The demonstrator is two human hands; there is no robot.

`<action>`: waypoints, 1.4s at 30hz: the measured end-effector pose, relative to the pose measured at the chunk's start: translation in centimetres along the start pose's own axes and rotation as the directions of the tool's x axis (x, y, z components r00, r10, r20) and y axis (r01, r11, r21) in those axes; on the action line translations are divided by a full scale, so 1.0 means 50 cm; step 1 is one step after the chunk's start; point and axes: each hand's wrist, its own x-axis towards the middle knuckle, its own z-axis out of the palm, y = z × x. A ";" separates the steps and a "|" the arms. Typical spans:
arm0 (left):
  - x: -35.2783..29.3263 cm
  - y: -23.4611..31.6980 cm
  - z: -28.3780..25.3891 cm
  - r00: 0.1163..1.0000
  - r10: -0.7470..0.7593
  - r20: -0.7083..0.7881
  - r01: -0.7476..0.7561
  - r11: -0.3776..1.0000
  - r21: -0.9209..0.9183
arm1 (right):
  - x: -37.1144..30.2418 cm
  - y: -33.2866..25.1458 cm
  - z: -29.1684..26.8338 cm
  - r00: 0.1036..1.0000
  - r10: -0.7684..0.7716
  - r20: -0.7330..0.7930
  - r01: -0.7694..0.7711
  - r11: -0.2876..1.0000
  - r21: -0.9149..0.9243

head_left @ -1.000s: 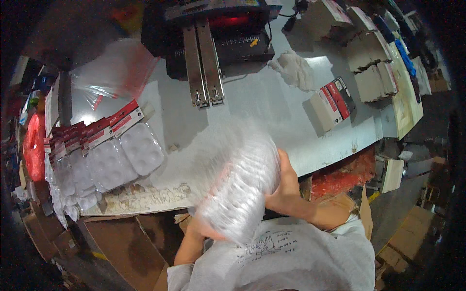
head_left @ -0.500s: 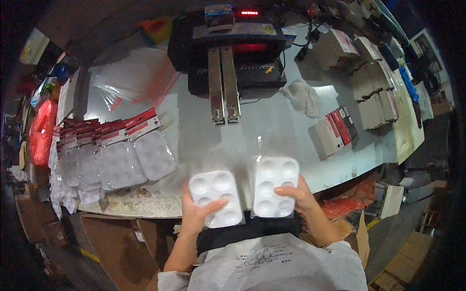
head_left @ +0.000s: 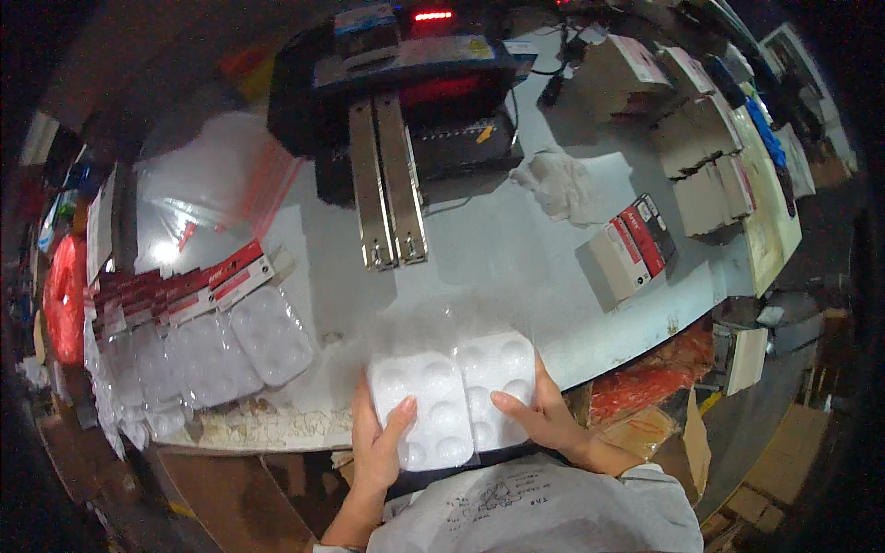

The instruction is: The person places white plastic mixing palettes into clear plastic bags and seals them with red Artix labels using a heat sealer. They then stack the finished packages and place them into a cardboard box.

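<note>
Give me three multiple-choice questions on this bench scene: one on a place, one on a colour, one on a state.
1. Where do the packed trays lie?
A. to the person's left
B. on the machine
C. on the floor

2. What colour are the held trays?
A. black
B. white
C. green

3. How are the held trays arranged?
A. stacked out of sight
B. side by side, overlapping
C. far apart

Answers: 1 A, they fan along the table edge at left. 2 B, both are white. 3 B, left hand and right hand hold them together.
</note>
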 end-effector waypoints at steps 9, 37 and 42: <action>0.018 0.020 -0.027 0.919 0.276 -0.281 -0.229 0.955 0.188 | 0.349 -0.053 -0.199 0.683 -0.652 -0.330 -0.051 0.409 -0.911; 0.060 0.065 -0.014 0.843 0.506 -0.183 -0.326 0.751 0.573 | 0.228 -0.119 -0.243 0.647 -0.689 -0.325 -0.261 0.200 -0.944; 0.057 0.063 -0.001 0.824 0.525 -0.214 -0.387 0.796 0.466 | 0.138 -0.087 -0.358 0.586 -0.437 -0.682 -0.319 0.650 -0.690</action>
